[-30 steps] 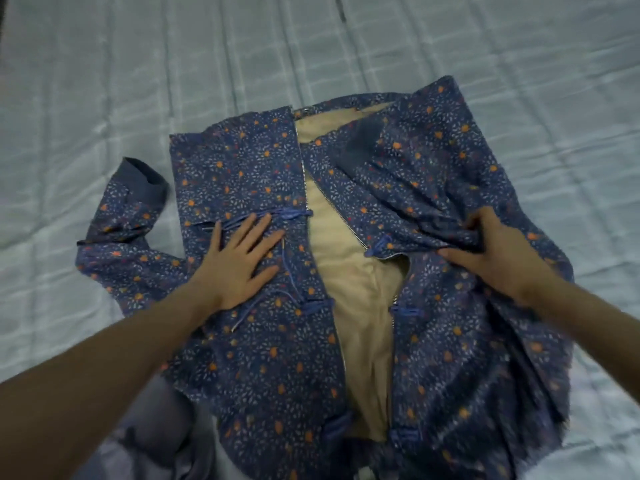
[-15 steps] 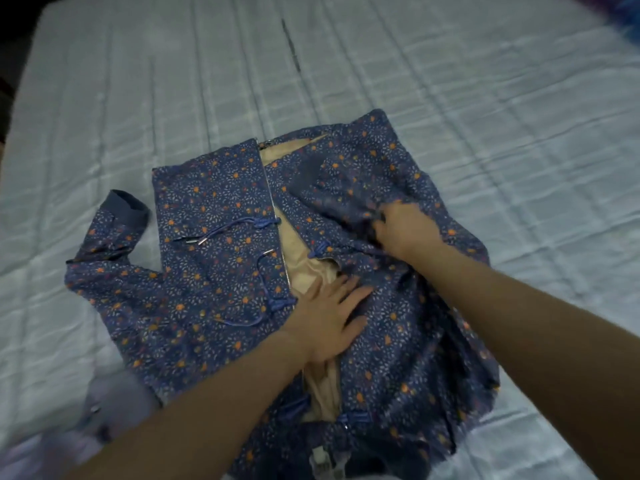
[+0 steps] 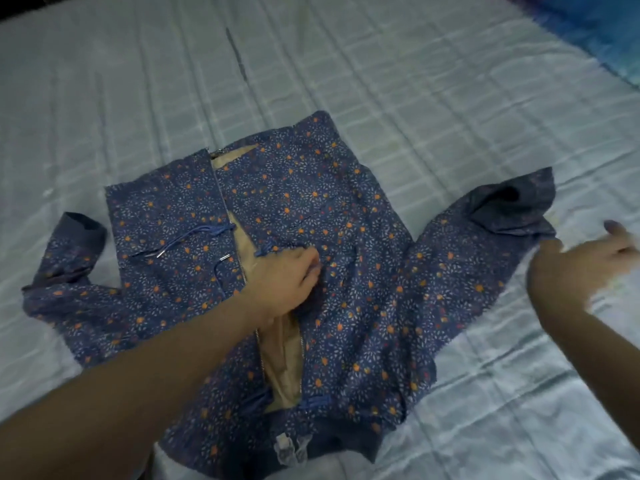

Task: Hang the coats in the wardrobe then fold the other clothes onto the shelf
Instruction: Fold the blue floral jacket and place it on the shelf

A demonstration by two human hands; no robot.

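A blue floral jacket (image 3: 346, 271) lies front-up and unzipped on a pale quilted bed (image 3: 381, 81), its tan lining (image 3: 282, 358) showing down the middle, as a person prepares it for the wardrobe or shelf. The left hand (image 3: 284, 282) rests on the jacket's centre with its fingers curled into the fabric just right of the zip (image 3: 228, 220), apparently pinning the garment so it does not slide while the sleeves are laid out. The right hand (image 3: 585, 261), at 3 o'clock from the jacket, is blurred; its fingers look spread and it seems to hold nothing, hovering just beside the right sleeve (image 3: 485, 244), which fans out toward 2 o'clock with its dark cuff (image 3: 512, 202) open. The left sleeve (image 3: 65, 271) is bent back on itself at 9 o'clock. Blue frog fastenings (image 3: 194, 237) and cords cross the left front panel. A small white label (image 3: 289, 452) sits at the hem at 6 o'clock; any writing on it is too blurred to read. A darker blue cloth (image 3: 602, 26) edges the bed at 1 o'clock.
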